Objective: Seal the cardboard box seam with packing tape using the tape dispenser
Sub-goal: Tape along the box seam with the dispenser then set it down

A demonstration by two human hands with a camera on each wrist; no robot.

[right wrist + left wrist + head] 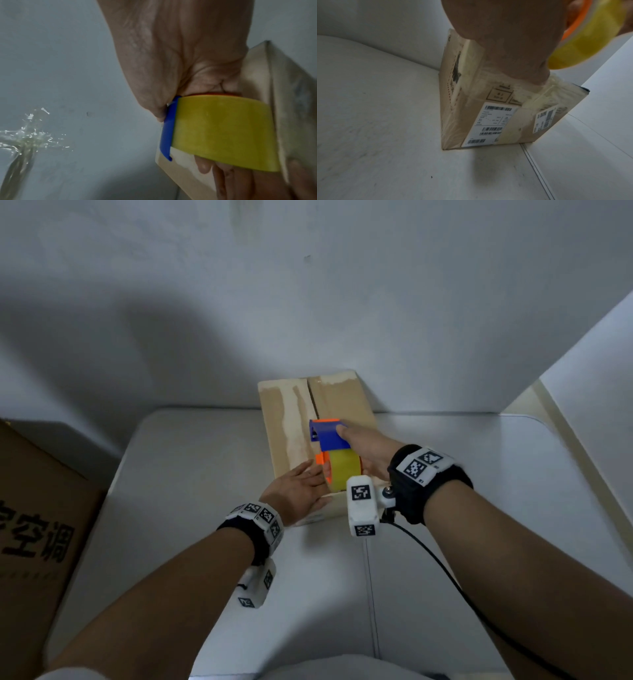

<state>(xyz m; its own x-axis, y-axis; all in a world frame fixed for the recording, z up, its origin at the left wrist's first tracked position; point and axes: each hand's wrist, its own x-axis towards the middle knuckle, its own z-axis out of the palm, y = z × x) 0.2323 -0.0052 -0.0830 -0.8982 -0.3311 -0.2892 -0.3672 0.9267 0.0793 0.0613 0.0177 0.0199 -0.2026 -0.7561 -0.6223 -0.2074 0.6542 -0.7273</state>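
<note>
A tan cardboard box (284,419) stands on the white table against the wall, its top seam (313,402) running away from me. My right hand (368,450) grips a blue and orange tape dispenser (329,436) loaded with a yellow tape roll (344,470), set on the box top over the seam. In the right wrist view the roll (223,129) sits under my curled palm. My left hand (301,487) lies flat with straight fingers on the near end of the box top, beside the roll. The left wrist view shows the box's labelled near face (489,121).
A large brown carton with black printed characters (37,529) stands at the left table edge. A white panel (589,392) leans at the right. The white table (191,474) has a seam line (371,594) running toward me. A black cable (445,570) trails from my right wrist.
</note>
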